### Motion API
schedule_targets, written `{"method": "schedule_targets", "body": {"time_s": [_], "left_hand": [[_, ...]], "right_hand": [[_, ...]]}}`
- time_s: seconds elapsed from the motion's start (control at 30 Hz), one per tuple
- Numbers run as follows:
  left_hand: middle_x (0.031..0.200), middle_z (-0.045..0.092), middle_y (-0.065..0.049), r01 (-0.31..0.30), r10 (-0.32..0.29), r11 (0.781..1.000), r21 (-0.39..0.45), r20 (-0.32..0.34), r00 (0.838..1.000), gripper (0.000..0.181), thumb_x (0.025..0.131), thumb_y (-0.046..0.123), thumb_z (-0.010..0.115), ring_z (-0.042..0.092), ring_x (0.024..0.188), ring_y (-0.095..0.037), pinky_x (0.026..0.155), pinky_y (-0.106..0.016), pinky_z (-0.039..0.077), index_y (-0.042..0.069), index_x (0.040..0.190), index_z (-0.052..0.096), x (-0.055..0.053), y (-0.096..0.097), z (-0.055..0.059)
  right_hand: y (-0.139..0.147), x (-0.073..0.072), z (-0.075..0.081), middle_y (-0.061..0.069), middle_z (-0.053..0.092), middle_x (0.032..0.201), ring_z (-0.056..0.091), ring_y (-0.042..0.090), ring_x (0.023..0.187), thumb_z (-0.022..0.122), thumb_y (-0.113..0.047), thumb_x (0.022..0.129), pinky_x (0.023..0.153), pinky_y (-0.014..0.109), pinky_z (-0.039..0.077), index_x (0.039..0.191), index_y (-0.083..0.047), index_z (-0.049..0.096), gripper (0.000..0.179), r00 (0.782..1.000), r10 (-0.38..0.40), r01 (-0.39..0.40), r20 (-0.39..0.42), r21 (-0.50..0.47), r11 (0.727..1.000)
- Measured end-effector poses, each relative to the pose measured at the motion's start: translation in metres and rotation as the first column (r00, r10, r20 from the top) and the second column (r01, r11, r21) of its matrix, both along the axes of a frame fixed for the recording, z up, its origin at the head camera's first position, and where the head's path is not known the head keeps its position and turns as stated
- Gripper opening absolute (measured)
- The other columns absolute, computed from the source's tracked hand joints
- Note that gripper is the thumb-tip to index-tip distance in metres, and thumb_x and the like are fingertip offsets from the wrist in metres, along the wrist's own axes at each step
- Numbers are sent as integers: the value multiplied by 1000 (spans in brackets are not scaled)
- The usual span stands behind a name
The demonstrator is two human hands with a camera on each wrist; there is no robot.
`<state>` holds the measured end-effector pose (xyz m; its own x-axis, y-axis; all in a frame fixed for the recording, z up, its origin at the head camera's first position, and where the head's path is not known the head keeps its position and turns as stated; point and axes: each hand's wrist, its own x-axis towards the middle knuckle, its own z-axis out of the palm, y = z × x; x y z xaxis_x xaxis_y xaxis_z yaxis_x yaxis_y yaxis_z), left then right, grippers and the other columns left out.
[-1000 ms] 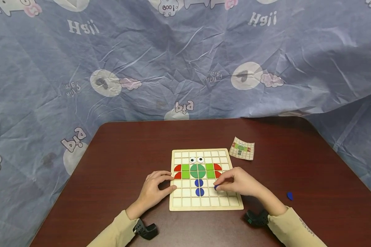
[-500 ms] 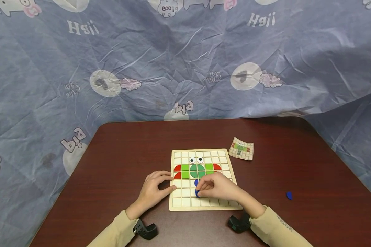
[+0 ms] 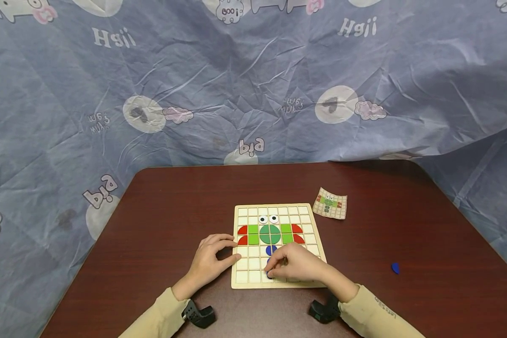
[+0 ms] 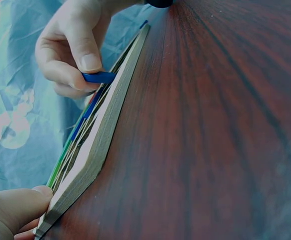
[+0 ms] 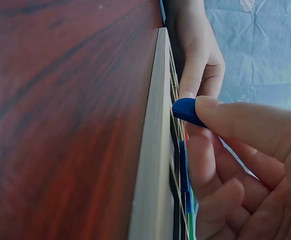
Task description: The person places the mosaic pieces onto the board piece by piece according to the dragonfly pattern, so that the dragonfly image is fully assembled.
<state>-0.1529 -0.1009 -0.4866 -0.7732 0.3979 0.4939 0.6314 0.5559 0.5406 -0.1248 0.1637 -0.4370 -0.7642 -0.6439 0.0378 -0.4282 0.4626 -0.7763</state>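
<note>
A wooden grid board (image 3: 242, 277) lies on the table, bearing red, green and blue pieces and two eye pieces (image 3: 273, 218). My right hand (image 3: 297, 264) pinches a blue piece (image 5: 186, 110) with a curved edge between thumb and fingers, over the board's front row. In the left wrist view that blue piece (image 4: 98, 77) is tilted, close to the board's surface. Partly behind the right fingers are the blue pieces (image 3: 271, 250) in the middle column. My left hand (image 3: 212, 258) rests at the board's left edge, its fingers relaxed and the thumb on the rim.
Another blue piece (image 3: 395, 268) lies on the table to the right. A small pattern card (image 3: 330, 203) with a matching picture lies beyond the board's upper right corner. Behind the dark red table (image 3: 186, 197) hangs a blue printed cloth (image 3: 219, 84).
Holding the blue piece, my right hand has moved left across the board, then slightly toward its front edge. The red pieces on the right are uncovered again. My left hand stays still.
</note>
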Motion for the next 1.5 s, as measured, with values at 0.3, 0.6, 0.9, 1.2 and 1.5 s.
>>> {"method": "schedule_targets", "body": {"time_s": [0.3, 0.6, 0.9, 1.2, 1.5], "left_hand": [[110, 64, 0, 4, -4, 1000, 2, -10, 1000, 25, 77, 30, 78, 55, 106, -17, 88, -46, 38, 16, 97, 73, 0, 0, 0], [111, 63, 0, -2, 3, 1000, -5, 32, 999, 25, 77, 30, 77, 54, 107, -16, 90, -46, 37, 16, 98, 73, 1, 0, 1], [111, 63, -1, 0, 0, 1000, -2, 14, 1000, 26, 77, 29, 78, 55, 106, -18, 88, -48, 38, 14, 98, 73, 1, 1, 1], [110, 63, -1, -5, 5, 1000, -11, -12, 1000, 25, 77, 29, 78, 54, 106, -17, 88, -44, 38, 16, 98, 73, 0, 1, -1], [112, 63, -1, -1, 1, 1000, -12, 24, 1000, 26, 77, 30, 78, 54, 108, -18, 90, -47, 37, 15, 98, 73, 1, 0, 0]], "right_hand": [[2, -1, -2, -17, 63, 72, 51, -2, 63, 75, -17, 80, 55, 19, 45, 84, -17, 77, 4, 999, 17, -17, -47, 8, 1000], [5, -3, -2, -17, 61, 74, 52, -1, 66, 76, -19, 79, 56, 19, 45, 83, -19, 78, 4, 997, 45, -43, -64, 30, 999], [5, -2, -3, -19, 61, 74, 52, -2, 65, 75, -18, 80, 55, 19, 46, 86, -19, 78, 7, 998, 27, -22, -58, 81, 996], [4, -1, -2, -18, 61, 73, 51, -1, 63, 75, -17, 80, 55, 19, 45, 83, -20, 78, 5, 998, 22, -17, -61, 81, 997], [5, -2, 1, -18, 60, 73, 50, -1, 63, 75, -16, 80, 54, 18, 44, 83, -19, 78, 5, 995, 29, -25, -97, 47, 999]]}}
